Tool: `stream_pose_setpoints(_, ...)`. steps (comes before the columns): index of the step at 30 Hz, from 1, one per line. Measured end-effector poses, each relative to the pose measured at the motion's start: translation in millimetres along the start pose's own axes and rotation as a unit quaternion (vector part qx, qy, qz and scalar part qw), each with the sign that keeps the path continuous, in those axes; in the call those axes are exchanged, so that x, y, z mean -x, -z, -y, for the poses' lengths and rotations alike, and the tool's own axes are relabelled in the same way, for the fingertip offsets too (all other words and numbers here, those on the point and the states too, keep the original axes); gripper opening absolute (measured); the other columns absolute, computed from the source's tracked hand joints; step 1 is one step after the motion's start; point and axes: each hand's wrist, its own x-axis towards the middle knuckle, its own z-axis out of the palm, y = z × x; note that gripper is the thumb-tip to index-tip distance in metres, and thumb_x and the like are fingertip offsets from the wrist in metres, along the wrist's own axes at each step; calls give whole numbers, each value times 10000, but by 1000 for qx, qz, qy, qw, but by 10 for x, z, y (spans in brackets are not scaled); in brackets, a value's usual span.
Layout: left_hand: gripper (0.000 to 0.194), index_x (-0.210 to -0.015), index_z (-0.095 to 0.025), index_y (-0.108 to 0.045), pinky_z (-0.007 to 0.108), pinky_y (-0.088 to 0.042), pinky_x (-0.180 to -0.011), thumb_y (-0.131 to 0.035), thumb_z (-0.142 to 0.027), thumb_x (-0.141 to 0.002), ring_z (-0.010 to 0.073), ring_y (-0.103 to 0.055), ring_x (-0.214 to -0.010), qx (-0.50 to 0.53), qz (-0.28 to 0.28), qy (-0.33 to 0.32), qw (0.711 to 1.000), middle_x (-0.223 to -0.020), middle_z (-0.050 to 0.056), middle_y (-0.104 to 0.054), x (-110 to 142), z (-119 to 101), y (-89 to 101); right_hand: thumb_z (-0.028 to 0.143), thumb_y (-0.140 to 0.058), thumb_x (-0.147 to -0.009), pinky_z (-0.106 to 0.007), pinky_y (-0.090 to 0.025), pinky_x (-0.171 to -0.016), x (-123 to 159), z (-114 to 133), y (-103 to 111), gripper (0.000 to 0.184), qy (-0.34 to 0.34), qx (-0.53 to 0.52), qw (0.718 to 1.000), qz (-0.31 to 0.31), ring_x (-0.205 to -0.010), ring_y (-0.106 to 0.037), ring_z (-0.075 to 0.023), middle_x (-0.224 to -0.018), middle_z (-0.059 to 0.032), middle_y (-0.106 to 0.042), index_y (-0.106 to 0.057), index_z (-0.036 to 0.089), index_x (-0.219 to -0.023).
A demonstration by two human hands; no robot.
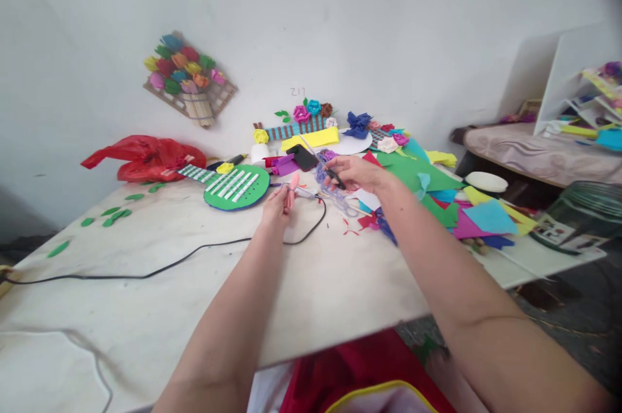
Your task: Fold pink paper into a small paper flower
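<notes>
My left hand (278,203) is closed in a pinch on a small pink paper piece (293,188) held just above the white table (194,283). My right hand (354,173) is closed round a dark handled tool (335,174), likely a glue gun, whose thin tip points up and left toward the wall. The tool sits over a tangle of purple string (324,178). A black cord (194,251) runs from near my hands across the table to the left edge.
A green paper guitar (236,187) lies behind my left hand. Coloured paper sheets (457,205) pile up at the right. Paper roses (311,111), a red plastic bag (146,157) and green leaf cutouts (114,213) lie along the wall. A bouquet craft (187,76) hangs above.
</notes>
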Motion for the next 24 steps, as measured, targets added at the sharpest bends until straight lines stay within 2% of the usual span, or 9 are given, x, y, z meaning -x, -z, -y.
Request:
stream_pose_setpoints(2, 92, -727, -121, -541, 113, -144, -285, -627, -147, -745, 45, -531, -396, 7, 9, 2, 1000, -547, -10, -577, -11, -12, 14, 90, -571, -611, -155, -274, -339, -112, -114, -215, 420, 27, -85, 996, 23, -530, -562, -96, -725, -25, -645, -528, 143, -1026)
stream_pose_setpoints(6, 90, -682, -103, -547, 111, -139, -278, -590, -80, -758, 12, -437, -339, 6, 23, 5, 1000, -516, -9, -555, -58, -30, 69, 169, -650, -635, -142, -261, -321, -305, -296, -561, 367, 39, -143, 988, 41, -472, -514, -63, -649, 23, -601, -541, 161, -986)
stream_pose_setpoints(9, 108, -656, -92, -564, 100, -205, -293, -583, -52, -754, 4, -420, -347, 14, 35, -16, 999, -512, -4, -553, -94, -26, 101, 230, -664, -656, -143, -258, -308, -390, -413, -716, 341, 58, -146, 988, 6, -468, -511, -60, -674, 21, -603, -550, 169, -971)
stream_pose_setpoints(12, 123, -647, -90, -576, 94, -318, -356, -571, -40, -759, 12, -457, -388, 41, 45, -30, 998, -524, 2, -562, -98, 6, 82, 257, -650, -679, -149, -243, -291, -421, -490, -810, 310, 32, -98, 991, -90, -412, -489, -60, -638, 27, -593, -544, 170, -956)
stream_pose_setpoints(14, 111, -667, -95, -581, 95, -321, -362, -567, -49, -767, 17, -485, -413, 53, 40, -26, 997, -547, 2, -576, -80, 40, 44, 260, -649, -681, -152, -262, -296, -425, -509, -857, 298, 22, -72, 989, -124, -405, -492, -63, -648, 24, -601, -543, 172, -946)
stream_pose_setpoints(18, 80, -679, -116, -575, 125, -174, -298, -644, -109, -721, 9, -452, -368, 36, 23, -23, 999, -523, -32, -553, -33, 108, -22, 204, -632, -678, -168, -381, -381, -447, -537, -918, 239, 36, -92, 984, -146, -429, -491, -61, -608, 36, -592, -541, 164, -896)
stream_pose_setpoints(20, 62, -701, -118, -582, 132, -146, -298, -641, -111, -721, 16, -486, -391, 26, 22, -24, 999, -548, -24, -575, -26, 125, -28, 171, -624, -669, -185, -420, -428, -475, -573, -924, 237, 44, -114, 980, -159, -452, -505, -70, -584, 44, -584, -533, 158, -888)
stream_pose_setpoints(22, 42, -715, -115, -589, 127, -177, -308, -617, -88, -732, 40, -553, -467, 28, 27, -24, 999, -601, 1, -609, -34, 131, -23, 148, -621, -658, -192, -429, -449, -503, -614, -914, 252, 50, -115, 977, -172, -472, -522, -79, -576, 48, -580, -528, 157, -892)
stream_pose_setpoints(24, 69, -697, -110, -590, 121, -270, -344, -591, -59, -743, 61, -583, -526, 44, 34, -25, 998, -621, 17, -619, -50, 132, -19, 130, -617, -654, -193, -432, -468, -516, -644, -901, 267, 57, -95, 978, -180, -493, -533, -84, -579, 49, -581, -528, 163, -903)
